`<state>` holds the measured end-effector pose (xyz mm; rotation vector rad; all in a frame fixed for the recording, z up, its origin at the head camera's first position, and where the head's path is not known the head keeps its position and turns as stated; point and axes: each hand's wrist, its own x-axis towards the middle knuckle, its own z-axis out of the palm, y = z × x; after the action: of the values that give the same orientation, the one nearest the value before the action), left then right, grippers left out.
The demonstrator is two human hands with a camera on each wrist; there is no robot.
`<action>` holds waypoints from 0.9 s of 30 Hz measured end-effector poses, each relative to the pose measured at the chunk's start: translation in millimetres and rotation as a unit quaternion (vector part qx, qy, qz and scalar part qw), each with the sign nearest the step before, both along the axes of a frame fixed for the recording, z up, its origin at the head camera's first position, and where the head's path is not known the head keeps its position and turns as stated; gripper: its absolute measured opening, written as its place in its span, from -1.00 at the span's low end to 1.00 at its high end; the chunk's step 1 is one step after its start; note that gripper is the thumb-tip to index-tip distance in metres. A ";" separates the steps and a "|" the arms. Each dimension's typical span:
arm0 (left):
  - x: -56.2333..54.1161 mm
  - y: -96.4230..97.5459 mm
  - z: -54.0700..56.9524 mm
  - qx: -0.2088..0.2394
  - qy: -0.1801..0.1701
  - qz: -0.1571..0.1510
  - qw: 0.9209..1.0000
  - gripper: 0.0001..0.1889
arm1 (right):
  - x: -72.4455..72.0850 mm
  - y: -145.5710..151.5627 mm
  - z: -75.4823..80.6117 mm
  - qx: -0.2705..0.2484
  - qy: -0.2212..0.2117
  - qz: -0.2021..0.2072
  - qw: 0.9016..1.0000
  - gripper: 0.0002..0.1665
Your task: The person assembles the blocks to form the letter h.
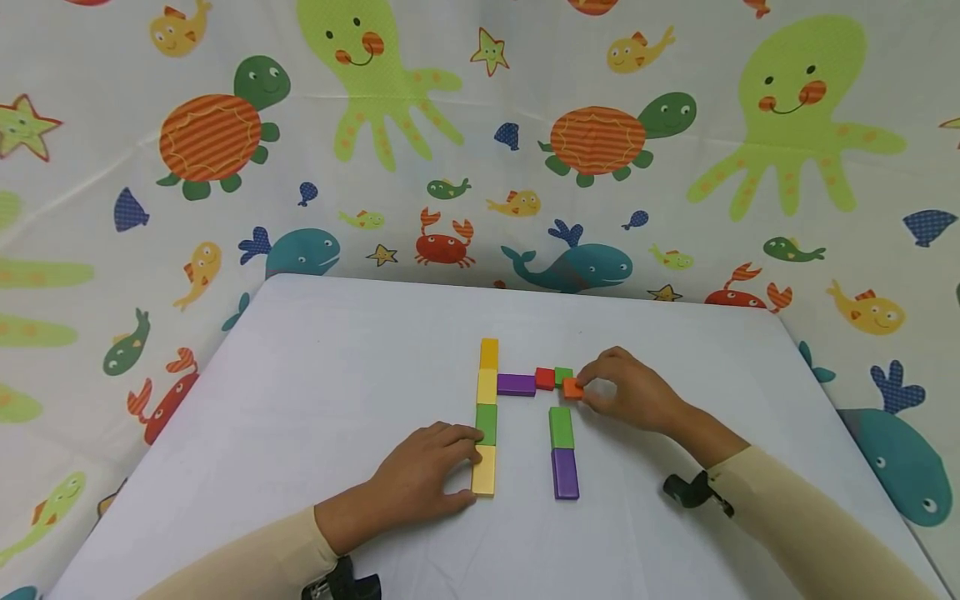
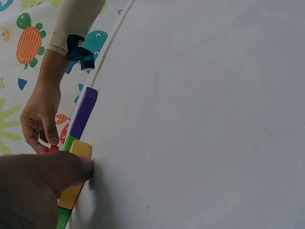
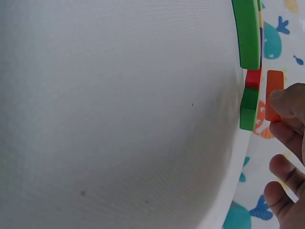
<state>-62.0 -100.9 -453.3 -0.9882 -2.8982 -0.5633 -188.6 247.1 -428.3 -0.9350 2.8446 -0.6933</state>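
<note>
Flat coloured blocks lie end to end on the white table (image 1: pixel 262 417). The left column has a dark yellow block (image 1: pixel 489 353), a yellow block (image 1: pixel 487 387), a green block (image 1: pixel 486 423) and a pale yellow block (image 1: pixel 484 475). My left hand (image 1: pixel 416 479) rests against its lower part, fingertips at the green block, thumb by the pale yellow block. My right hand (image 1: pixel 633 390) pinches an orange block (image 3: pixel 274 78) between thumb and finger, close over a small green block (image 1: pixel 563 375). That one adjoins a red block (image 1: pixel 545 379) and a purple block (image 1: pixel 516 384).
On the right, a second green block (image 1: pixel 561 428) sits end to end with another purple block (image 1: pixel 566 475); a gap separates them from the upper row. Behind the table hangs a cloth (image 1: pixel 510 183) printed with sea animals.
</note>
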 end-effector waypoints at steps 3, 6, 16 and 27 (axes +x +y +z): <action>-0.4 -0.1 -0.7 0.002 0.002 -0.001 1.000 -0.61 | 0.9 -1.4 -1.2 0.002 0.000 0.000 1.000 -0.72; -0.4 -0.1 -1.0 0.002 0.000 0.000 1.000 -0.61 | 1.6 -2.3 -2.6 0.005 0.002 0.003 1.000 -0.73; -0.4 -0.1 0.0 0.000 -0.009 0.001 1.000 -0.63 | 2.9 -5.1 -4.4 0.015 0.011 0.018 1.000 -0.73; -0.5 -0.2 -0.3 -0.001 -0.007 0.001 1.000 -0.61 | 4.5 -8.1 -6.1 0.024 0.019 0.022 0.999 -0.73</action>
<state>-62.5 -101.1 -453.7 -0.9852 -2.9116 -0.5698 -184.1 239.0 -434.5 -1.0113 2.8506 -0.6077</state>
